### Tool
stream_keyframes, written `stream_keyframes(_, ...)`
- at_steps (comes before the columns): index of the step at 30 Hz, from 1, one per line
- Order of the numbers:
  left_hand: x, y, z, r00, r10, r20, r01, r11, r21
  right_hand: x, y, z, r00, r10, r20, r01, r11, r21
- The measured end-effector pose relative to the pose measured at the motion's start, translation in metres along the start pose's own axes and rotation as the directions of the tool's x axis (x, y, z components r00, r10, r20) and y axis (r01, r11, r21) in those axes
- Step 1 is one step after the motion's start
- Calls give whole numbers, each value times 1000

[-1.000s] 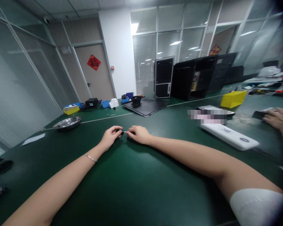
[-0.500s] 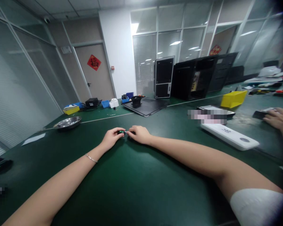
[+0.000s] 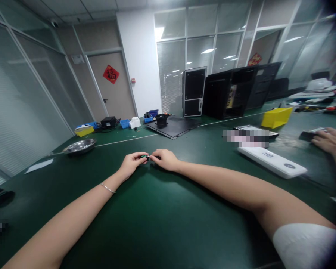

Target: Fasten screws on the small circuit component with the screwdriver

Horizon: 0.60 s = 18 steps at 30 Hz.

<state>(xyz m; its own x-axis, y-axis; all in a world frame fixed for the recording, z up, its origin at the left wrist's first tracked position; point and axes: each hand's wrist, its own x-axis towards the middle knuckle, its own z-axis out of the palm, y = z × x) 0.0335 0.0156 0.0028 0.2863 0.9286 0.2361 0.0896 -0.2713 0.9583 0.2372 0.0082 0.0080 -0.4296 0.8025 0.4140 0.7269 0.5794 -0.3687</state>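
Observation:
My left hand [image 3: 131,163] pinches a small black piece with a green part [image 3: 145,157] between thumb and fingers, a little above the green tabletop [image 3: 145,216]. Close against its right end is my right hand [image 3: 165,160], with its fingers curled together at the piece. A tiny pale bit shows between the two hands. Whether the right fingers grip the piece itself or something smaller is hidden. The piece is too small for me to name its kind.
Ahead lies a flat black panel [image 3: 172,127] with a black cup-like part [image 3: 161,120] on it. A metal bowl [image 3: 80,146] stands at left. To the right are a long white device [image 3: 271,162], a yellow bin [image 3: 276,117] and another person's hand [image 3: 332,142].
The small piece has turned slightly in my left fingers, and the gap between it and my right fingertips looks a little narrower. Both arms stay nearly in place.

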Motion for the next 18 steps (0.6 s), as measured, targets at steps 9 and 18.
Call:
stream_keyframes(9,2,-4,-3,990,135,-27,-124,960,253,1,1,1,998,55,-20,-56,998,-23)
stream_keyframes(18,7,-16,-3,986,164,13,-163,970,182,1,1,2,998,56,-39,-56,998,-16)
